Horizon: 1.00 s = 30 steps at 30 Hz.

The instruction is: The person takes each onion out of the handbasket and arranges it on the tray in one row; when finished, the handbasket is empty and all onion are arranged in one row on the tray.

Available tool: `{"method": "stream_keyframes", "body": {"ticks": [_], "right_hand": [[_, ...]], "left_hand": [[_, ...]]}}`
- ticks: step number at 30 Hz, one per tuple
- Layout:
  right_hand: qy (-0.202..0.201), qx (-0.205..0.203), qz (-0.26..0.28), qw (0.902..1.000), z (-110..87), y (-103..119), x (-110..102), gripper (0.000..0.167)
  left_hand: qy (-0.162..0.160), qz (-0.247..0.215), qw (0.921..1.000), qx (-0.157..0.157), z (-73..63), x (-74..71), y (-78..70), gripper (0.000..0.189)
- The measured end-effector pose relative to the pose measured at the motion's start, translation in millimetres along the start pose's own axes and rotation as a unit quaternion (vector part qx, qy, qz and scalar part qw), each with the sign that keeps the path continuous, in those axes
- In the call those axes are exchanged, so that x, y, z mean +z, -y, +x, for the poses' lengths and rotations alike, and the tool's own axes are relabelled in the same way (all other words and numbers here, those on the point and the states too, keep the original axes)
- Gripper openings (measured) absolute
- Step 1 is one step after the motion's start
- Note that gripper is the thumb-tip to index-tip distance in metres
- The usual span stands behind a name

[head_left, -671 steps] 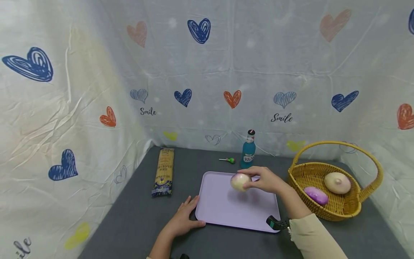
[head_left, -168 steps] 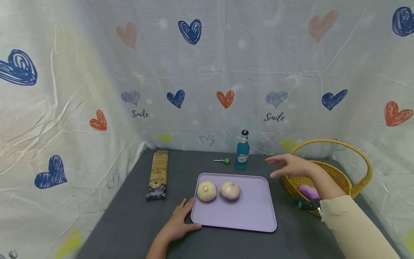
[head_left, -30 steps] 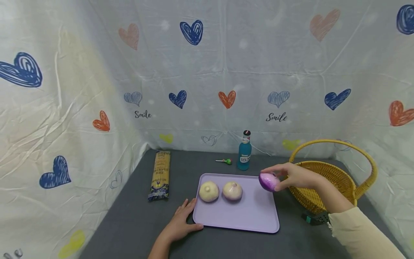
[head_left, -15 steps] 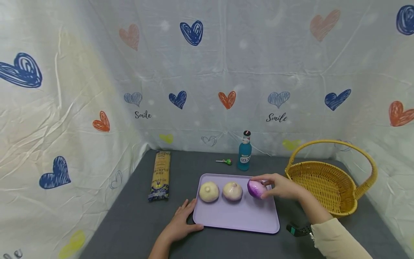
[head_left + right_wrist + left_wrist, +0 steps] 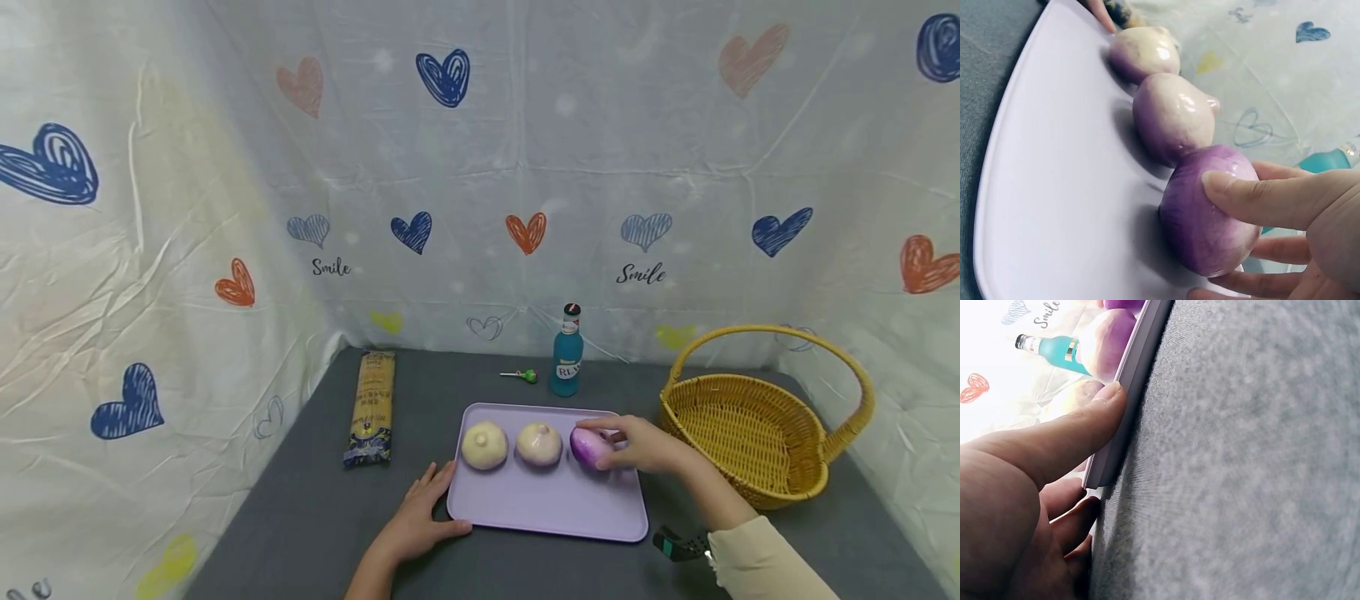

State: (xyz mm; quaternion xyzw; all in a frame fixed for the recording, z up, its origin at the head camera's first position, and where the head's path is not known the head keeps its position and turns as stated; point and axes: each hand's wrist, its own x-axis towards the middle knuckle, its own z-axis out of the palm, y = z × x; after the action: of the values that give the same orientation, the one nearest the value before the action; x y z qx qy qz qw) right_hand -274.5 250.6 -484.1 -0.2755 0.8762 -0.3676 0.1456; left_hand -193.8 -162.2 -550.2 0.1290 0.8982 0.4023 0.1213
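Note:
My right hand (image 5: 637,442) pinches a purple onion (image 5: 1210,219) between thumb and fingers, low over the right part of the lilac tray (image 5: 547,504). Whether the onion touches the tray I cannot tell. To its left, a white onion tinged with purple (image 5: 539,443) and a paler onion (image 5: 484,444) sit in a row on the tray. My left hand (image 5: 420,517) rests at the tray's left corner, fingers extended along the left side. In the left wrist view its thumb (image 5: 1094,419) lies against the tray's rim.
A yellow wicker basket (image 5: 757,492) with a tall handle stands to the right, nothing visible inside. Behind the tray are a blue bottle (image 5: 567,354) and a green lollipop (image 5: 529,376). A long yellow packet (image 5: 371,404) lies at the left. A curtain (image 5: 480,167) hangs behind.
The purple onion left the basket, and my right hand carried it leftward and down over the tray beside the other onions. Those two were placed on the tray earlier. My left hand stays put.

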Motion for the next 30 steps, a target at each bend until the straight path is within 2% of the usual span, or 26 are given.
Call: {"method": "stream_keyframes", "body": {"ticks": [4,14,20,30], "right_hand": [[-0.003,0.004,-0.009,0.9999,-0.4,1.3,1.0,0.064],[-0.020,0.046,-0.026,0.9984,-0.7,5.1,4.6,0.066],[-0.015,0.046,-0.027,0.9985,-1.0,6.5,4.7,0.073],[-0.013,0.040,-0.032,0.9986,-2.2,5.1,2.2,0.072]], "left_hand": [[0.002,-0.001,1.0000,-0.006,0.0,-0.3,0.9,0.101],[0.001,-0.003,1.0000,-0.008,0.7,-0.5,1.9,0.101],[0.004,-0.002,0.9999,-0.011,1.3,-1.4,1.7,0.101],[0.004,-0.002,0.9998,-0.017,5.3,-1.1,1.7,0.102]]}}
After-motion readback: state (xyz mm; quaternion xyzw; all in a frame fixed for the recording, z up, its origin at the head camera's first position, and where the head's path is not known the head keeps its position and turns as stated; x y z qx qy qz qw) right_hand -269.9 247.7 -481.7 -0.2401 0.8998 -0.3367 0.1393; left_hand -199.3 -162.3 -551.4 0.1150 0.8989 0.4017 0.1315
